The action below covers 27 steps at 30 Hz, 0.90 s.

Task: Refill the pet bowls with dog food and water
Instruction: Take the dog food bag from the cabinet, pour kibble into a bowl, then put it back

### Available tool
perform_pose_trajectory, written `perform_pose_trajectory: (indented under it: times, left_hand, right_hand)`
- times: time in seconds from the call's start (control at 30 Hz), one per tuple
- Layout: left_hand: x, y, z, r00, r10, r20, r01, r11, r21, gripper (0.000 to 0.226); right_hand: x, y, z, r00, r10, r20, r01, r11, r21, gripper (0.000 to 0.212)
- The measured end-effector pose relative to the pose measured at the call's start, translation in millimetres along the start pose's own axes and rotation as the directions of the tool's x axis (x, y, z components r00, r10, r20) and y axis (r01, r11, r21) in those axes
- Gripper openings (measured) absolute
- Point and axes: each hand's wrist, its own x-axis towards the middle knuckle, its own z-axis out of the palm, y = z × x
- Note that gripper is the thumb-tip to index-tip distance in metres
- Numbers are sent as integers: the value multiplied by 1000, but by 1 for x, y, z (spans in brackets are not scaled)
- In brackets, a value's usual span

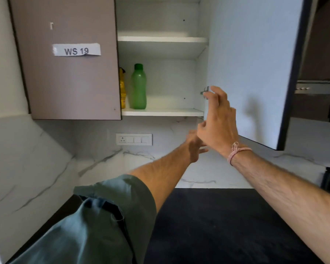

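Kitchen wall cabinet (pixel 160 20) at the top centre of the frame, with its right door (pixel 255 63) swung open and its left door (pixel 69 82) shut under a paper label (pixel 76 50) reading WS 19. On the lower shelf (pixel 162 112), centre left, a green capped bottle (pixel 138 88) stands upright just beside a yellow packet (pixel 122 88), which is half hidden behind the shut door. At centre right the right hand (pixel 219 126) is raised before the open door, fingers loosely spread and holding nothing. Just below it the left hand (pixel 195 147) is blurred, its fingers stretched out and empty. A black countertop (pixel 217 225) fills the bottom.
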Motion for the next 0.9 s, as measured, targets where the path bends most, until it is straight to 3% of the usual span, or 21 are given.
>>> perform_pose_trajectory:
  times: [0.17, 0.3, 0.4, 0.67, 0.9]
  left_hand:
    - [32, 13, -101, 937, 70, -342, -29, 992, 123, 16]
    - [56, 28, -194, 877, 81, -474, -52, 996, 75, 6]
    - [72, 38, -258, 844, 66, -533, -54, 998, 38, 27]
    - [127, 61, -383, 812, 28, -582, -104, 990, -97, 34]
    - [161, 77, -428, 862, 31, -506, -226, 917, -329, 11]
  right_hand:
    - [10, -14, 72, 997, 4, 80, -15, 990, 143, 65]
    - [28, -43, 135, 990, 11, 140, -44, 971, 233, 63]
    - [49, -71, 185, 983, -16, 184, -34, 964, 265, 65]
    - [110, -133, 297, 965, -71, 254, 7, 970, 243, 68]
    - [153, -151, 357, 942, -113, 317, 33, 969, 246, 67]
